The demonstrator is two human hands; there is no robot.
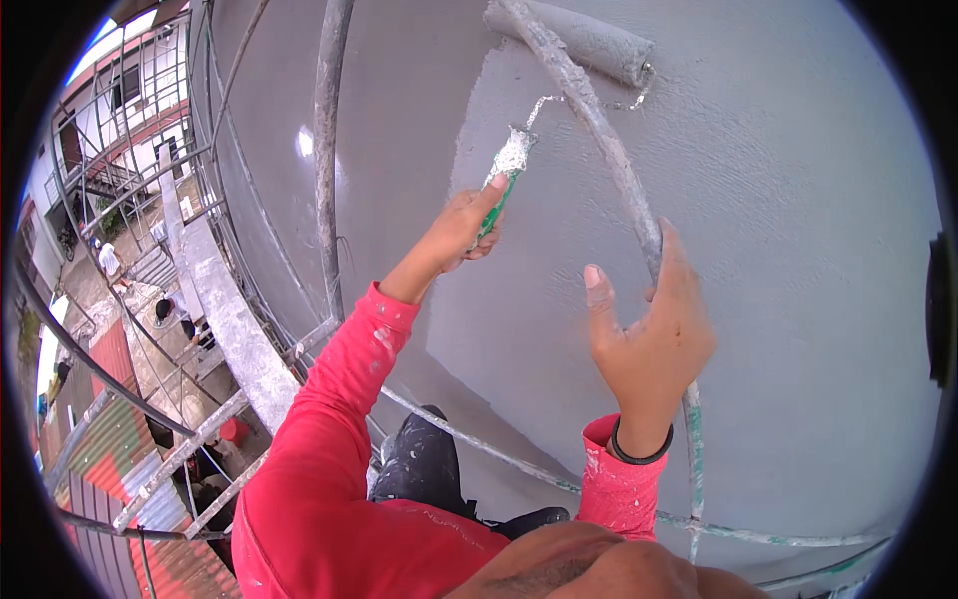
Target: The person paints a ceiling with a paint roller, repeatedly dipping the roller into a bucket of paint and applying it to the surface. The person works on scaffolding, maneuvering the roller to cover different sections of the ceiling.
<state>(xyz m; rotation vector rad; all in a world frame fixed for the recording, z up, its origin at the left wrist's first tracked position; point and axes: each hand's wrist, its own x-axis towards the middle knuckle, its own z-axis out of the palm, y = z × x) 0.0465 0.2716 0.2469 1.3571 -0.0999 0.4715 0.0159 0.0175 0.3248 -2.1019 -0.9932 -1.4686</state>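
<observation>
My left hand (pixel 464 230) is closed around the green handle of a paint roller (pixel 514 150), whose neck is crusted with pale paint. The bent wire frame leads up to a grey, paint-coated roller sleeve (pixel 589 40) lying against the wall (pixel 798 250). A paint-spattered metal scaffold pole (pixel 599 130) crosses in front of the sleeve and wire. My right hand (pixel 654 324) is at this pole, thumb stretched away and fingers pointing up beside it. Whether its fingers touch the pole is hard to see. Grey patches of differing shade and texture cover the wall.
Another upright pole (pixel 329 150) stands to the left, and a thin rail (pixel 479 439) runs past my legs. A long plank (pixel 235 309) lies along the scaffold. Far below are rusty corrugated roofs (pixel 130 369) and people, one in a white top (pixel 110 262).
</observation>
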